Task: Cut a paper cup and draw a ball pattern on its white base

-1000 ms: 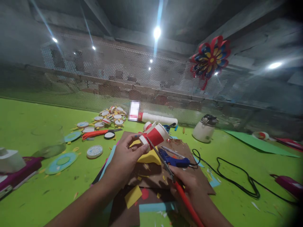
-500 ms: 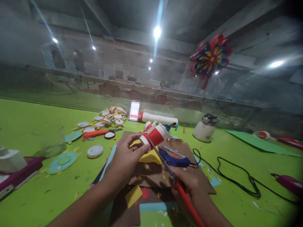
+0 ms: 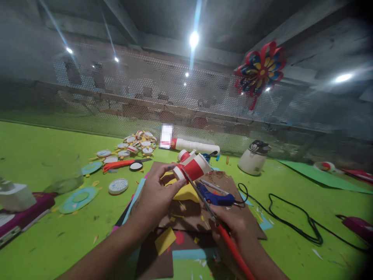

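My left hand (image 3: pixel 157 188) grips a white paper cup (image 3: pixel 196 169) with a red band, tilted on its side with the rim toward the upper right. In my right hand (image 3: pixel 234 227) is a pair of red-handled scissors (image 3: pixel 207 207), its blades pointing up and left and their tips at the cup's red band. Whether the blades pass into the cup wall is hard to tell. Beneath lie brown sheets (image 3: pixel 189 221) and a curved yellow piece (image 3: pixel 186 193). A blue glue gun (image 3: pixel 218 197) rests just beyond the scissors. Behind the held cup stands another red-and-white cup (image 3: pixel 184 155).
Several round decorated pieces (image 3: pixel 142 144) are piled at the back left, near an orange-handled cutter (image 3: pixel 124 165). A clear jar (image 3: pixel 62 175) and a purple power strip (image 3: pixel 35 212) stand at left. A white jug (image 3: pixel 253 159) and a black cord (image 3: pixel 303 221) are at right.
Almost nothing differs. The whole view has shifted very slightly; both hands, the cup and the scissors keep nearly the same pose.
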The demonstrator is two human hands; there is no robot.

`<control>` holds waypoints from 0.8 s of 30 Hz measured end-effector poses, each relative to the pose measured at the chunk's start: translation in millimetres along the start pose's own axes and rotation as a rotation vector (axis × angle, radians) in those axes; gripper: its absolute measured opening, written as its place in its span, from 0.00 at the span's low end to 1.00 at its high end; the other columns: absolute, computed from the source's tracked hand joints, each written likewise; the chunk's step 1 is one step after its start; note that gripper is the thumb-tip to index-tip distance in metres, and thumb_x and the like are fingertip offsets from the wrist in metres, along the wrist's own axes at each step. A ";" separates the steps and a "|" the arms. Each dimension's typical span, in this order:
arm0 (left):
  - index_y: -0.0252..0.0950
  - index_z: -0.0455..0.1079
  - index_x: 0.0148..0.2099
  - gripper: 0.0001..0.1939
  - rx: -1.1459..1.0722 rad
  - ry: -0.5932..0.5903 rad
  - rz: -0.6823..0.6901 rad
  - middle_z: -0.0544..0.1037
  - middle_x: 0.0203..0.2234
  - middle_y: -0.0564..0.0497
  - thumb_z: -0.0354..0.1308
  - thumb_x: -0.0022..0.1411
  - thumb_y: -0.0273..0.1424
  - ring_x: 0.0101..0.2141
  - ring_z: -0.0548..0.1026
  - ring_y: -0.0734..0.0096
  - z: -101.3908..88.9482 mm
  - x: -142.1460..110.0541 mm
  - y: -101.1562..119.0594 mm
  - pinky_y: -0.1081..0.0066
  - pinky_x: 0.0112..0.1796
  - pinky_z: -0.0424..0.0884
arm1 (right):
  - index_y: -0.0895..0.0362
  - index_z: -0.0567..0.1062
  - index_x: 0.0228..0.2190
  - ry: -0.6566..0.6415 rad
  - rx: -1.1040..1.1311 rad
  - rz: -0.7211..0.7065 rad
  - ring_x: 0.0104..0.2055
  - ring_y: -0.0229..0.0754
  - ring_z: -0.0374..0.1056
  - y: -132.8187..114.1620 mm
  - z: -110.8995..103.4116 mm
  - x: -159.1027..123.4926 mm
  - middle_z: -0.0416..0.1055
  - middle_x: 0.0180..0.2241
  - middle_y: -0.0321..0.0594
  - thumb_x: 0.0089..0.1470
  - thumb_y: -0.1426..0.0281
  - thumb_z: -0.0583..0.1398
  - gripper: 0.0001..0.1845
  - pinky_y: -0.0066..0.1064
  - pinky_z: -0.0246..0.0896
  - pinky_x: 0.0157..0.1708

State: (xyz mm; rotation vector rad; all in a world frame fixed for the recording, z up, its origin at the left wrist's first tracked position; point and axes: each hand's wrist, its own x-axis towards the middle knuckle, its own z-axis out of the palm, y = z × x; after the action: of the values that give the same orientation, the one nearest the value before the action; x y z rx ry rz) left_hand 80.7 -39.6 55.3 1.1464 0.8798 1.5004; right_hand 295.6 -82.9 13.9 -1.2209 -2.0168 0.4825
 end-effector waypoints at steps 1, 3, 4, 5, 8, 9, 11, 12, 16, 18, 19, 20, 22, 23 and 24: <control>0.34 0.72 0.47 0.24 -0.007 0.003 -0.002 0.80 0.46 0.40 0.72 0.48 0.32 0.48 0.78 0.54 0.1 -0.1 -0.1 0.59 0.48 0.73 | 0.52 0.83 0.41 0.013 0.002 0.012 0.33 0.48 0.74 -1.0 1.6 -1.0 0.75 0.21 0.36 0.55 0.71 0.57 0.16 0.30 0.70 0.34; 0.34 0.72 0.47 0.25 -0.022 0.004 -0.011 0.80 0.46 0.40 0.73 0.47 0.32 0.48 0.78 0.54 -0.6 0.1 -0.8 0.59 0.48 0.73 | 0.53 0.82 0.44 0.030 0.005 0.034 0.31 0.46 0.73 -3.5 3.7 -2.7 0.75 0.22 0.35 0.53 0.73 0.57 0.19 0.28 0.69 0.31; 0.34 0.72 0.47 0.25 -0.030 0.002 -0.019 0.79 0.47 0.40 0.73 0.47 0.32 0.48 0.78 0.54 -1.3 0.3 -1.4 0.59 0.48 0.72 | 0.54 0.82 0.45 0.029 0.005 0.039 0.30 0.45 0.73 -4.5 4.2 -3.2 0.76 0.23 0.35 0.53 0.73 0.57 0.20 0.27 0.69 0.30; 0.35 0.72 0.48 0.26 -0.041 -0.003 -0.027 0.79 0.48 0.40 0.73 0.47 0.33 0.48 0.78 0.54 -2.2 0.6 -1.8 0.59 0.48 0.72 | 0.54 0.82 0.46 0.029 0.003 0.039 0.30 0.45 0.73 -5.2 4.4 -3.5 0.77 0.24 0.36 0.52 0.74 0.58 0.21 0.27 0.69 0.29; 0.36 0.72 0.49 0.25 -0.100 -0.031 -0.063 0.79 0.49 0.42 0.72 0.51 0.37 0.46 0.79 0.57 -5.1 2.0 -1.7 0.61 0.48 0.73 | 0.53 0.82 0.46 0.039 -0.006 0.023 0.34 0.47 0.75 -3.6 4.7 -3.9 0.80 0.29 0.38 0.52 0.74 0.57 0.21 0.28 0.70 0.31; 0.36 0.73 0.49 0.24 -0.122 -0.046 -0.083 0.79 0.48 0.41 0.71 0.52 0.38 0.45 0.79 0.57 -6.0 2.7 -1.2 0.61 0.47 0.73 | 0.53 0.82 0.46 0.044 -0.008 0.018 0.36 0.48 0.76 -2.1 5.2 -4.1 0.81 0.31 0.38 0.52 0.74 0.57 0.21 0.28 0.70 0.31; 0.34 0.75 0.46 0.22 -0.155 -0.071 -0.131 0.80 0.46 0.40 0.70 0.52 0.40 0.44 0.79 0.57 -7.3 4.3 0.1 0.62 0.45 0.75 | 0.53 0.81 0.47 0.049 -0.006 0.013 0.37 0.48 0.77 1.4 6.5 -5.1 0.82 0.35 0.39 0.52 0.74 0.57 0.22 0.29 0.71 0.32; 0.33 0.76 0.44 0.22 -0.165 -0.080 -0.154 0.81 0.44 0.40 0.71 0.50 0.41 0.43 0.80 0.56 -7.9 5.2 0.7 0.62 0.44 0.75 | 0.53 0.81 0.48 0.048 -0.008 0.012 0.37 0.49 0.77 2.7 7.0 -5.7 0.82 0.37 0.39 0.51 0.74 0.57 0.23 0.30 0.71 0.33; 0.31 0.76 0.41 0.23 -0.188 -0.085 -0.193 0.81 0.41 0.40 0.74 0.46 0.40 0.40 0.79 0.58 -10.0 8.6 1.7 0.60 0.42 0.76 | 0.53 0.79 0.52 0.013 -0.031 -0.028 0.43 0.52 0.78 2.8 3.4 -5.6 0.81 0.44 0.43 0.50 0.75 0.57 0.27 0.33 0.72 0.37; 0.32 0.76 0.42 0.24 -0.188 -0.076 -0.190 0.80 0.42 0.40 0.75 0.45 0.39 0.39 0.79 0.59 -10.5 9.1 1.8 0.60 0.41 0.77 | 0.54 0.79 0.52 -0.037 -0.031 -0.058 0.44 0.53 0.78 0.6 -1.2 -3.3 0.81 0.45 0.44 0.50 0.76 0.57 0.28 0.35 0.73 0.39; 0.32 0.76 0.42 0.24 -0.186 -0.069 -0.186 0.80 0.43 0.40 0.75 0.45 0.39 0.38 0.79 0.59 -10.5 8.9 1.9 0.60 0.40 0.77 | 0.54 0.79 0.53 -0.060 -0.033 -0.061 0.45 0.53 0.77 -0.4 -3.6 -1.9 0.81 0.45 0.45 0.49 0.76 0.58 0.28 0.36 0.73 0.40; 0.32 0.75 0.42 0.24 -0.183 -0.060 -0.180 0.80 0.44 0.40 0.75 0.44 0.38 0.38 0.79 0.60 -10.3 8.5 1.9 0.61 0.39 0.78 | 0.54 0.79 0.52 -0.076 -0.038 -0.057 0.45 0.53 0.77 -1.2 -5.7 -0.6 0.82 0.44 0.45 0.49 0.76 0.58 0.28 0.36 0.73 0.40; 0.33 0.75 0.43 0.24 -0.179 -0.049 -0.170 0.79 0.46 0.41 0.75 0.44 0.37 0.38 0.79 0.62 -9.3 7.2 1.7 0.62 0.39 0.78 | 0.54 0.79 0.51 -0.087 -0.058 -0.044 0.43 0.52 0.77 -1.8 -8.5 1.4 0.82 0.41 0.44 0.48 0.77 0.58 0.28 0.36 0.72 0.41; 0.33 0.74 0.43 0.24 -0.178 -0.048 -0.165 0.79 0.46 0.41 0.75 0.44 0.36 0.38 0.78 0.62 -8.7 6.6 1.6 0.62 0.40 0.78 | 0.54 0.79 0.51 -0.088 -0.067 -0.043 0.43 0.52 0.76 -1.7 -9.2 1.9 0.82 0.41 0.44 0.47 0.77 0.58 0.29 0.36 0.72 0.41; 0.33 0.74 0.43 0.24 -0.178 -0.050 -0.160 0.79 0.46 0.41 0.75 0.44 0.37 0.38 0.78 0.63 -8.1 6.1 1.3 0.63 0.40 0.78 | 0.55 0.79 0.51 -0.091 -0.074 -0.045 0.43 0.51 0.76 -1.7 -9.5 2.0 0.81 0.40 0.43 0.46 0.76 0.58 0.29 0.36 0.71 0.41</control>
State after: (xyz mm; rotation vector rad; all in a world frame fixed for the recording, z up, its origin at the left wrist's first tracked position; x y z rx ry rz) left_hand 72.4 -33.8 55.6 0.9564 0.7687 1.3837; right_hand 301.0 -82.4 22.0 -1.2137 -2.1514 0.4522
